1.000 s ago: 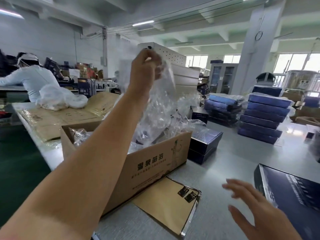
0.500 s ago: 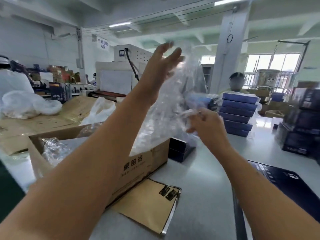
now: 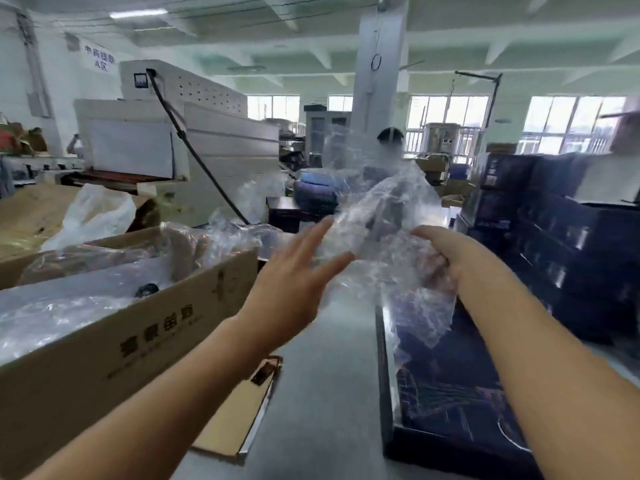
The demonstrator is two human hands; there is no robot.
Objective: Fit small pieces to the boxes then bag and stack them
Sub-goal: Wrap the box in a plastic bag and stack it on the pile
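A clear crumpled plastic bag (image 3: 384, 216) hangs in the air over the grey table. My right hand (image 3: 440, 254) grips its lower part, with the fingers curled into the film. My left hand (image 3: 298, 271) has its fingers spread straight and touches the bag's left side. Below the bag, at the right, a flat dark blue box (image 3: 446, 386) lies on the table. A cardboard carton (image 3: 145, 327) at the left holds more clear bags.
Stacks of dark blue boxes (image 3: 568, 237) fill the right side. A brown flat piece (image 3: 235, 420) lies by the carton. A large white machine (image 3: 180, 140) stands behind. A person (image 3: 389, 140) sits beyond the bag. More bagged boxes (image 3: 315, 192) lie at the table's far end.
Both hands have come down and to the right with the bag. My left hand has let go and opened flat against it. My right hand now grips the film.
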